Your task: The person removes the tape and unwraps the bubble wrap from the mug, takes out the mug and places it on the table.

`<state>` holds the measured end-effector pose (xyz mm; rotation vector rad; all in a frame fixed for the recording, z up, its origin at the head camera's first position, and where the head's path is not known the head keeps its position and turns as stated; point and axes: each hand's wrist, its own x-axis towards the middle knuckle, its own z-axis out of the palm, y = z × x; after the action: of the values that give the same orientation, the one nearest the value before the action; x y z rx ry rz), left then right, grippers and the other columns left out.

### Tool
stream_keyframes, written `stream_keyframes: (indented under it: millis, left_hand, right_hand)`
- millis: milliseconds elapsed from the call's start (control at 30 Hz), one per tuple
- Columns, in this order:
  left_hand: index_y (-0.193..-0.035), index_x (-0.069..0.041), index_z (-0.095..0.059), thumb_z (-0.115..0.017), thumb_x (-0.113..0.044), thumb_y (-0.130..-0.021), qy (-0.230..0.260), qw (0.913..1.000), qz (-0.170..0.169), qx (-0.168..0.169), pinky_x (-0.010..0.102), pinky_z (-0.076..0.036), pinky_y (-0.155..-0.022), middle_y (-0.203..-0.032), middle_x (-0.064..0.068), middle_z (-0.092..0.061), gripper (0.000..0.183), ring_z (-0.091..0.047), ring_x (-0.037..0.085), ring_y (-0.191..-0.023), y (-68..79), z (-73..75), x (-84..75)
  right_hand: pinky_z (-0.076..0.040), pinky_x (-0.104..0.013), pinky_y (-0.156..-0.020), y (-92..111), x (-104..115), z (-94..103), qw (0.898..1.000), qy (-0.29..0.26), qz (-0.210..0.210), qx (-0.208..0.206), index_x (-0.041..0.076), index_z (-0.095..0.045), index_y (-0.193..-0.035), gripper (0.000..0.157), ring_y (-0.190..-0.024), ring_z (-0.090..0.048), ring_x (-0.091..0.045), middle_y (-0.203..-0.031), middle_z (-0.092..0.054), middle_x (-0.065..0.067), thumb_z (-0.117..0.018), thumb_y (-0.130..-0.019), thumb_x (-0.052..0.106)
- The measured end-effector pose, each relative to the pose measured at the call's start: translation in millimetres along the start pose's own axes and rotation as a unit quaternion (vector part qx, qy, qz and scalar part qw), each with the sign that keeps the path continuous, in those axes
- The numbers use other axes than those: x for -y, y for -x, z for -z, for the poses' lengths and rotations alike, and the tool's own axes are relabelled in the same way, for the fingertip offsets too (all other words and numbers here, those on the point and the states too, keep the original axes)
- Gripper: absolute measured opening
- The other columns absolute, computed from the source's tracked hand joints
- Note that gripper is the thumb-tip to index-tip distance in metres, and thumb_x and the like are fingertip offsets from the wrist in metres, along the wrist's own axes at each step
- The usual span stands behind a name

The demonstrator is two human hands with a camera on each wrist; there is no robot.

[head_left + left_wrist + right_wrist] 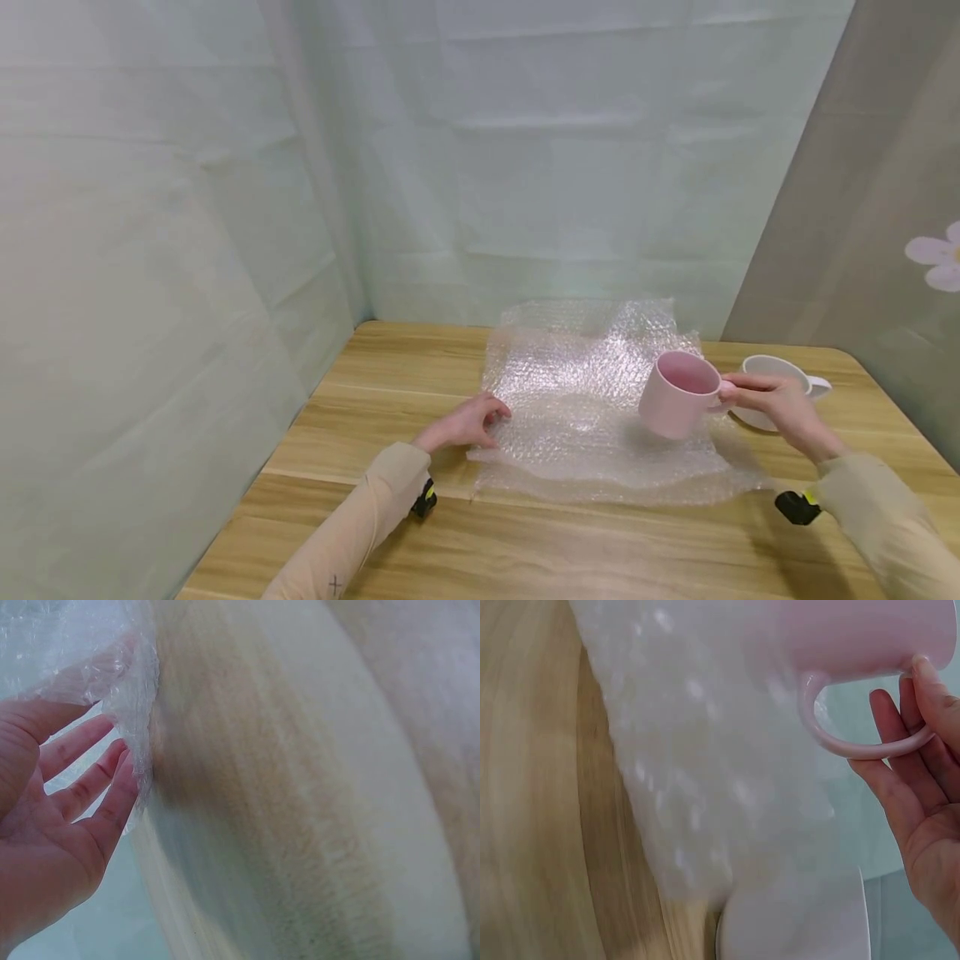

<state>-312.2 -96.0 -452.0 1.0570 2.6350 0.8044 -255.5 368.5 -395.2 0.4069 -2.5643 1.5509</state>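
My right hand (776,408) holds a pink mug (675,398) by its handle (866,746), fingers through the loop and thumb near the rim. The mug is tilted over the right part of a sheet of bubble wrap (577,433), and its pink inside shows in the head view. Behind the right hand stands a white mug (772,367), partly covered by that hand. My left hand (468,421) is at the left edge of the bubble wrap. In the left wrist view its thumb and fingers are spread apart, with fingertips touching the wrap (139,712).
The bubble wrap lies in overlapping layers on a wooden table (390,375), its near edge slightly raised. Pale cloth (540,183) hangs behind the table and along its left side. A grey-brown cloth panel (840,208) hangs at the back right.
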Motion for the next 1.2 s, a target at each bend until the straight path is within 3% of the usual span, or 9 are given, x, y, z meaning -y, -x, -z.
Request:
stream_keyframes:
  millis: [267, 600, 1200]
  left_hand:
    - [-0.110, -0.001, -0.056, -0.078, -0.003, -0.066, 0.012, 0.9999, 0.007, -0.001, 0.028, -0.043, -0.076, -0.099, 0.007, -0.049, 0.049, -0.049, 0.022, -0.091, 1.1, 0.5, -2.1]
    - [-0.109, -0.001, -0.056, -0.078, -0.003, -0.066, 0.010, 0.9999, -0.001, 0.001, 0.028, -0.043, -0.077, -0.099, 0.007, -0.049, 0.049, -0.050, 0.023, -0.091, -0.3, 0.8, -1.3]
    - [-0.109, -0.002, -0.056, -0.078, -0.003, -0.066, 0.005, 0.9999, 0.012, 0.006, 0.029, -0.043, -0.076, -0.099, 0.007, -0.049, 0.048, -0.049, 0.022, -0.091, -0.3, 1.7, -3.4]
  right_hand:
    - [-0.043, -0.016, -0.068, 17, -1, 15.0, 0.997, 0.066, -0.025, -0.018, 0.000, -0.064, -0.110, 0.030, -0.087, -0.053, 0.002, -0.093, -0.066, 0.005, -0.064, -0.085, 0.018]
    - [-0.040, -0.020, -0.067, 30, -2, 31.8, 0.993, 0.105, -0.037, -0.030, 0.002, -0.065, -0.110, 0.031, -0.088, -0.048, 0.005, -0.095, -0.064, 0.011, -0.066, -0.084, 0.019]
    - [-0.037, -0.013, -0.065, 44, -14, 55.4, 0.994, 0.093, -0.040, -0.041, 0.008, -0.067, -0.108, 0.024, -0.088, -0.046, 0.011, -0.094, -0.061, 0.018, -0.065, -0.084, 0.013]
